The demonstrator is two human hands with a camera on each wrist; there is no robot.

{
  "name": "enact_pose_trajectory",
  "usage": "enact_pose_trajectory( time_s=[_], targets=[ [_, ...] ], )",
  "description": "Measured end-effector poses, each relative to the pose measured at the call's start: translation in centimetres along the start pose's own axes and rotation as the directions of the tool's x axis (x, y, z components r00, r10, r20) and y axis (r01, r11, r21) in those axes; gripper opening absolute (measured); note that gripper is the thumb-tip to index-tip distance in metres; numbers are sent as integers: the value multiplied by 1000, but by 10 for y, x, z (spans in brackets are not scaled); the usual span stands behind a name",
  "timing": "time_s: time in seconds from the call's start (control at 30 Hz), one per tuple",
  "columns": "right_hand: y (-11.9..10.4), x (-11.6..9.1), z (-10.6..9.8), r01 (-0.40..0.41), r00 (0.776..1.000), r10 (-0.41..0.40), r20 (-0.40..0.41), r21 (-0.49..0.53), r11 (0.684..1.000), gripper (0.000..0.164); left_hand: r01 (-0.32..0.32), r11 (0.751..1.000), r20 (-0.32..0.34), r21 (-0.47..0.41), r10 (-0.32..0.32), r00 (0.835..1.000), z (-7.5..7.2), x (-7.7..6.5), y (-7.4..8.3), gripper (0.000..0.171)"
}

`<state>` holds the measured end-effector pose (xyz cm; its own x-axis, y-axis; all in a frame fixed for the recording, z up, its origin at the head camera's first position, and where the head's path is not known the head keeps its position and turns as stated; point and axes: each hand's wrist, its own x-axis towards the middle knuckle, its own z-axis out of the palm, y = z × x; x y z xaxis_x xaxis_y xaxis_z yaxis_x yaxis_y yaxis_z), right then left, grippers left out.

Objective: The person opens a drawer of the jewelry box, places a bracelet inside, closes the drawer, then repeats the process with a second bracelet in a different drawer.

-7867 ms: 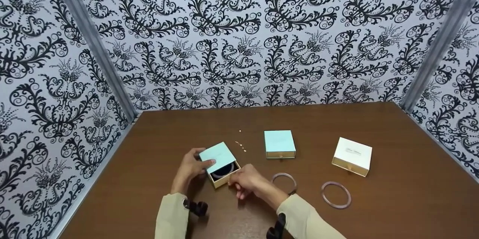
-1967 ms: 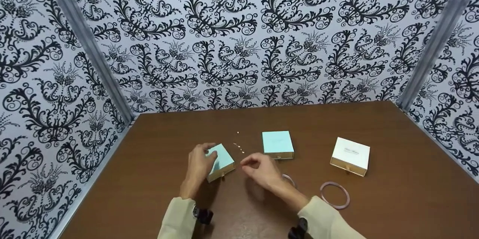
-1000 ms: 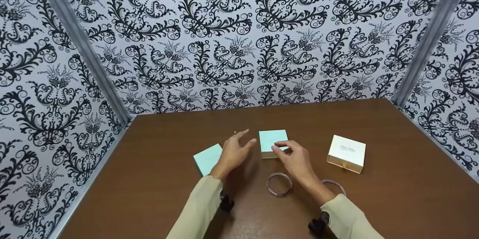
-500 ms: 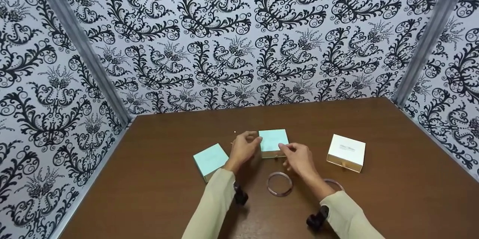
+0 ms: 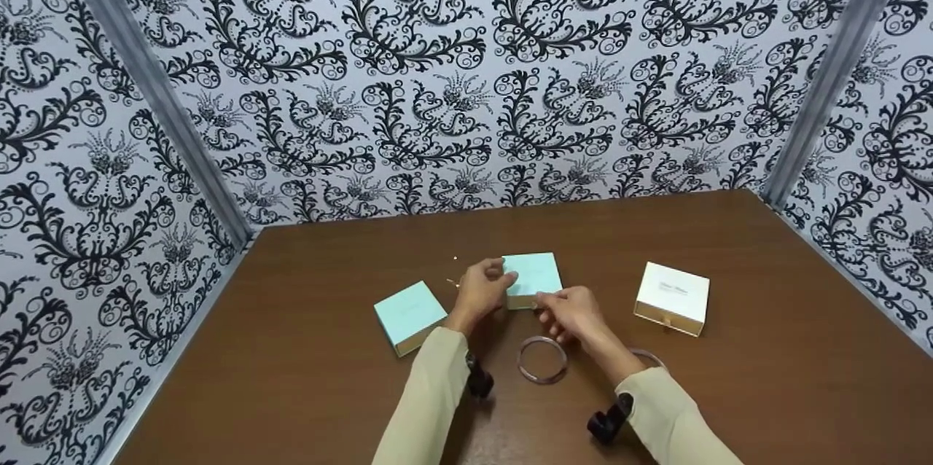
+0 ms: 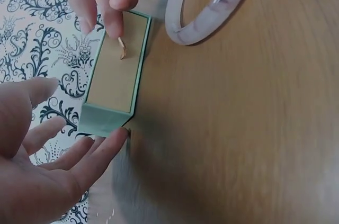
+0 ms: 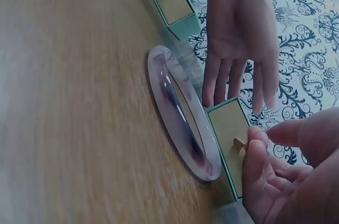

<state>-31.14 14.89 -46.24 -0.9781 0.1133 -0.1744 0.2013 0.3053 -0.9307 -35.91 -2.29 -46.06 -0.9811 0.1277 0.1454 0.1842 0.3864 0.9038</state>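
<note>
A mint-green drawer box (image 5: 534,272) with a gold front stands closed at mid-table. My left hand (image 5: 482,292) is at its left side, thumb by the top edge, the fingers extended at the corner in the left wrist view. Thumb and fingertip of my right hand (image 5: 572,310) pinch at the small gold pull tab (image 7: 238,144) on the drawer front. Just in front of the box a pale, purple-streaked bangle (image 5: 541,380) lies flat. A second bangle (image 5: 649,354) is partly hidden behind the right forearm.
Another mint-green drawer box (image 5: 410,312) sits closed to the left, turned at an angle. A white drawer box (image 5: 674,292) with lettering stands to the right. Tiny pale bits (image 5: 455,258) lie on the brown table (image 5: 328,261). Patterned walls (image 5: 408,122) enclose the back and sides.
The left box, earlier pulled partly out with a bangle inside, is now closed. Both hands have left it for the middle box, and the right fingertips have come down to its pull tab.
</note>
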Motion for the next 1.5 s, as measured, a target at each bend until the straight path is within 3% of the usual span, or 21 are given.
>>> enact_pose_trajectory(
  time_s=[0.7, 1.17, 1.5],
  targets=[
    [7, 11, 4, -25, 1000, 25, 0, -74, 997, 29, 14, 1000, -5, 25, -14, 1000, 8, 1, -8, 45],
    [8, 13, 9, 11, 1000, -13, -15, -138, 990, 25, 35, 994, -15, 104, -33, 999, 8, 1, -5, 45],
    [7, 13, 7, -1, 1000, 0, -8, -135, 991, 23, 28, 996, -17, 88, -26, 1000, 9, 2, -6, 46]
  ],
)
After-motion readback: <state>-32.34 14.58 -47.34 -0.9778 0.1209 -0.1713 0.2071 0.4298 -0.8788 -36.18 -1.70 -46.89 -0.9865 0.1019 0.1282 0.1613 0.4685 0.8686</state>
